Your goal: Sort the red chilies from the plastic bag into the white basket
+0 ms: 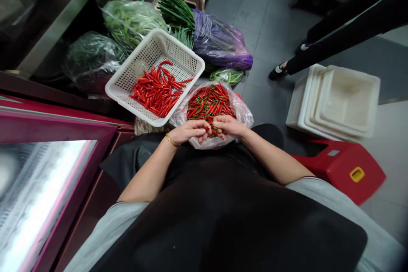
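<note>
Left hand (190, 131) and right hand (230, 126) meet over bagged chilies (210, 100), apparently at the stem-picking step.
The left pinches one red chili (208, 128); the right is narrowed just beside it, on what I cannot tell. The plastic bag (245, 112) sits beneath both hands, the white basket (127, 76) ahead of the left. The next move likely calls for a light fingertip pull.

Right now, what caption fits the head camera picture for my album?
Left hand and right hand close together above bagged red chilies, white basket alongside.
</note>
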A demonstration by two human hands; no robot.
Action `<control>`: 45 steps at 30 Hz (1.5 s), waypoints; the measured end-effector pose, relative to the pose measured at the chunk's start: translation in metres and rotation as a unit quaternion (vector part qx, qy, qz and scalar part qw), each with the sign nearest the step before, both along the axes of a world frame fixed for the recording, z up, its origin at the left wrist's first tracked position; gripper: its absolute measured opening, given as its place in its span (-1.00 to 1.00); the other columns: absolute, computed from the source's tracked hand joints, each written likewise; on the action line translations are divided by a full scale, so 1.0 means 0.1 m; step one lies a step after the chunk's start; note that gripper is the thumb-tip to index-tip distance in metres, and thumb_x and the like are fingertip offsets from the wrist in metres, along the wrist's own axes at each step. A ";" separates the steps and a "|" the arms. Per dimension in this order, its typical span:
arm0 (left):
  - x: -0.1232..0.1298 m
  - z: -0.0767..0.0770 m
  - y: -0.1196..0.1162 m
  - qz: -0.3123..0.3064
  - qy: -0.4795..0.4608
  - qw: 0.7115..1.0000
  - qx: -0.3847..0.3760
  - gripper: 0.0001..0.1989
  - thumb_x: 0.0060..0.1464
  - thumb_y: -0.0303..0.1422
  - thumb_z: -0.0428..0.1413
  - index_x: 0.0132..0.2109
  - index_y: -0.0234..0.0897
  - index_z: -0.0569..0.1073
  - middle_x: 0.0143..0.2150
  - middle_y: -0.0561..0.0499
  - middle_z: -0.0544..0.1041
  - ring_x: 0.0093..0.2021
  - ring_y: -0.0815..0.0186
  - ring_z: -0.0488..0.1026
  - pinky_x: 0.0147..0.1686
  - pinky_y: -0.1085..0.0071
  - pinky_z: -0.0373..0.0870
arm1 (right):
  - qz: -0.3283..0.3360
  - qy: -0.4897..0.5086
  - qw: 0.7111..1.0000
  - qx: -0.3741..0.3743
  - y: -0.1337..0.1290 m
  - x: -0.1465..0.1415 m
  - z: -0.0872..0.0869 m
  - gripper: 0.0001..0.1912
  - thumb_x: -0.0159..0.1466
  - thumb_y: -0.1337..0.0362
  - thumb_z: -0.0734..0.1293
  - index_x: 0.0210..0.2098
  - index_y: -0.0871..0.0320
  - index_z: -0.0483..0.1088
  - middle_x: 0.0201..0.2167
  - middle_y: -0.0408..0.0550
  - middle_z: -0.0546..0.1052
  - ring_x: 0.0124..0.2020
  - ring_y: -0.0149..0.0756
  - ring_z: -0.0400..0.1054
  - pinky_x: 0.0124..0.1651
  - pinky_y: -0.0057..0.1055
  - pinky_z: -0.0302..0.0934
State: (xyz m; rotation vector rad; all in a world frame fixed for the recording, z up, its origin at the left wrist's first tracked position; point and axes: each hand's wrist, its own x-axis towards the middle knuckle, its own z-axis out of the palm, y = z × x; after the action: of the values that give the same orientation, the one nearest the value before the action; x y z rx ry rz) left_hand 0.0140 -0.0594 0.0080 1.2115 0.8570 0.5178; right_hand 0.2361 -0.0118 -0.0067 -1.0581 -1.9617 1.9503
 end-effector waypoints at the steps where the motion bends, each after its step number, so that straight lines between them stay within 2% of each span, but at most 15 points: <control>1: -0.03 -0.03 0.02 0.015 0.056 0.998 0.034 -0.72 0.12 -0.20 0.01 -0.15 -0.32 0.42 -0.37 -0.04 0.47 -0.43 0.33 0.40 -0.36 0.39 0.37 | 0.015 -0.074 0.995 0.063 -0.01 -0.01 -0.05 -0.54 0.29 -0.15 0.17 -0.42 0.14 0.21 -0.61 -0.22 0.35 -0.60 -0.43 0.28 -0.49 -0.49 0.17; 3: -0.03 -0.14 0.05 0.043 0.210 0.966 0.141 -0.79 0.09 -0.30 0.01 -0.19 -0.30 0.43 -0.33 -0.06 0.48 -0.34 0.27 0.43 -0.28 0.35 0.37 | 0.059 -0.234 0.947 0.211 -0.06 -0.08 -0.16 -0.56 0.25 -0.11 0.26 -0.39 0.19 0.33 -0.47 -0.04 0.49 -0.42 -0.31 0.41 -0.37 -0.44 0.21; 6: 0.11 -0.39 0.01 -0.014 0.388 0.879 0.276 -0.75 0.08 -0.41 0.00 -0.09 -0.27 0.45 -0.21 -0.12 0.49 -0.18 0.18 0.45 -0.17 0.30 0.34 | 0.141 -0.356 0.857 0.344 -0.20 -0.24 -0.29 -0.62 0.29 0.02 0.26 -0.20 0.26 0.43 -0.22 0.17 0.55 -0.25 -0.17 0.46 -0.30 -0.40 0.20; 10: 0.27 -0.63 -0.06 -0.095 0.467 0.825 0.304 -0.72 0.20 -0.39 -0.11 -0.07 -0.31 0.44 -0.20 -0.19 0.48 -0.22 0.15 0.46 -0.24 0.30 0.34 | 0.191 -0.351 0.841 0.366 -0.27 -0.28 -0.34 -0.68 0.37 0.23 0.13 -0.16 0.26 0.46 -0.18 0.16 0.54 -0.25 -0.22 0.45 -0.32 -0.43 0.15; 13: 0.25 -0.65 -0.03 -0.072 0.428 0.844 0.315 -0.73 0.23 -0.30 -0.11 -0.16 -0.31 0.44 -0.20 -0.19 0.46 -0.22 0.17 0.45 -0.21 0.31 0.34 | 0.158 -0.295 0.876 0.349 -0.17 -0.16 -0.28 -0.66 0.37 0.15 0.16 -0.29 0.24 0.46 -0.29 0.08 0.55 -0.30 -0.28 0.41 -0.30 -0.45 0.13; 16: 0.22 -0.58 0.03 0.000 0.307 0.899 0.313 -0.78 0.21 -0.33 -0.08 -0.19 -0.29 0.42 -0.24 -0.12 0.46 -0.21 0.24 0.42 -0.16 0.35 0.32 | 0.091 -0.154 0.945 0.275 -0.06 -0.05 -0.14 -0.57 0.37 0.05 0.14 -0.44 0.21 0.39 -0.49 -0.08 0.47 -0.46 -0.40 0.31 -0.35 -0.49 0.12; 20: 0.25 -0.49 0.07 0.073 0.165 0.960 0.215 -0.76 0.20 -0.23 -0.05 -0.30 -0.29 0.38 -0.39 0.04 0.41 -0.35 0.37 0.35 -0.26 0.44 0.29 | 0.033 -0.036 0.985 0.165 0.11 0.05 0.02 -0.44 0.39 -0.07 -0.01 -0.36 0.20 0.38 -0.62 -0.18 0.40 -0.61 -0.44 0.25 -0.46 -0.50 0.12; 22: 0.24 -0.50 0.08 0.109 0.159 0.970 0.145 -0.68 0.16 -0.15 -0.03 -0.42 -0.29 0.34 -0.48 0.10 0.32 -0.44 0.40 0.27 -0.36 0.47 0.25 | 0.029 -0.125 0.972 0.196 0.24 0.07 0.01 -0.40 0.39 -0.09 0.00 -0.37 0.22 0.42 -0.57 -0.08 0.47 -0.54 -0.37 0.34 -0.40 -0.46 0.18; 25: 0.19 -0.54 0.11 0.155 0.199 0.963 0.097 -0.64 0.04 -0.16 0.07 -0.57 -0.29 0.25 -0.53 0.10 0.27 -0.47 0.41 0.23 -0.42 0.47 0.23 | 0.013 -0.355 0.889 0.290 0.42 0.02 -0.10 -0.40 0.36 -0.07 0.09 -0.39 0.29 0.50 -0.36 0.22 0.57 -0.28 -0.13 0.47 -0.20 -0.33 0.24; 28: 0.18 -0.54 0.12 0.170 0.184 0.967 0.043 -0.83 -0.04 -0.30 0.07 -0.49 -0.28 0.33 -0.52 0.10 0.32 -0.50 0.41 0.27 -0.47 0.48 0.25 | 0.028 -0.466 0.828 0.311 0.49 -0.07 -0.23 -0.56 0.31 0.04 0.22 -0.21 0.32 0.52 -0.18 0.32 0.57 -0.14 -0.03 0.47 -0.13 -0.29 0.26; 32: 0.30 -0.48 0.12 0.240 0.106 0.962 -0.076 -0.88 -0.05 -0.35 0.06 -0.30 -0.27 0.40 -0.63 0.19 0.23 -0.66 0.48 0.13 -0.64 0.52 0.09 | 0.016 -0.472 0.825 0.311 0.39 -0.08 -0.22 -0.66 0.33 0.22 0.16 -0.19 0.26 0.52 -0.19 0.23 0.59 -0.17 -0.11 0.48 -0.17 -0.36 0.26; 37: 0.47 -0.41 0.16 0.306 -0.005 0.911 -0.276 -0.65 -0.05 -0.08 0.19 -0.32 -0.30 0.38 -0.72 0.30 -0.05 -0.76 0.56 -0.13 -0.73 0.56 -0.18 | 0.085 -0.393 0.843 0.357 0.20 0.07 -0.03 -0.69 0.34 0.22 0.15 -0.16 0.21 0.48 -0.15 0.12 0.55 -0.16 -0.18 0.46 -0.16 -0.39 0.23; 41: 0.35 -0.39 0.22 0.311 -0.038 0.904 -0.290 -0.57 0.02 0.01 0.09 -0.44 -0.33 0.40 -0.79 0.23 0.06 -0.79 0.52 0.00 -0.73 0.50 0.11 | 0.078 -0.431 0.830 0.344 0.27 0.04 -0.03 -0.67 0.35 0.17 0.16 -0.15 0.22 0.47 -0.12 0.19 0.52 -0.18 -0.15 0.45 -0.17 -0.35 0.24; 43: 0.27 -0.36 0.25 0.316 -0.039 0.905 -0.282 -0.67 0.01 -0.13 0.11 -0.42 -0.36 0.42 -0.77 0.16 0.20 -0.75 0.45 0.20 -0.64 0.44 0.29 | 0.029 -0.426 0.836 0.344 0.37 -0.08 -0.11 -0.59 0.37 0.07 0.12 -0.14 0.22 0.46 -0.13 0.19 0.53 -0.14 -0.12 0.44 -0.14 -0.33 0.25; 45: 0.23 -0.33 0.27 0.326 -0.021 0.906 -0.269 -0.78 -0.05 -0.29 0.13 -0.30 -0.39 0.44 -0.71 0.12 0.32 -0.69 0.42 0.30 -0.63 0.47 0.30 | -0.006 -0.416 0.845 0.336 0.48 -0.25 -0.20 -0.59 0.37 0.05 0.13 -0.12 0.23 0.44 -0.11 0.20 0.53 -0.11 -0.12 0.44 -0.11 -0.32 0.26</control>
State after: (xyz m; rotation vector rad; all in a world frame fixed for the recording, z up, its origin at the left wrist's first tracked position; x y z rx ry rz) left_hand 0.0371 -0.0319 -0.0252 0.3828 1.2724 0.7711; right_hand 0.2115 0.0366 -0.0271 -1.8064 -2.6850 0.6068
